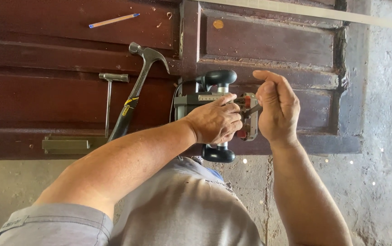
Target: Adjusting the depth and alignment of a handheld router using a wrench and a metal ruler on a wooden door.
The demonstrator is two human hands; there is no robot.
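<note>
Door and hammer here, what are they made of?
Door: looks like solid wood, dark red-brown stain, worn; chipped edges and shavings show. Hammer: bare grey metal head, likely steel; black handle with yellow mark, probably rubber or plastic grip.

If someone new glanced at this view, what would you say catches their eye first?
Most likely the two hands at the centre: the left hand rests on a power tool with black knobs, and the right hand holds a thin metal piece against it. Next, the claw hammer lying aslant on the dark wooden door to the left, with a pen above.
</note>
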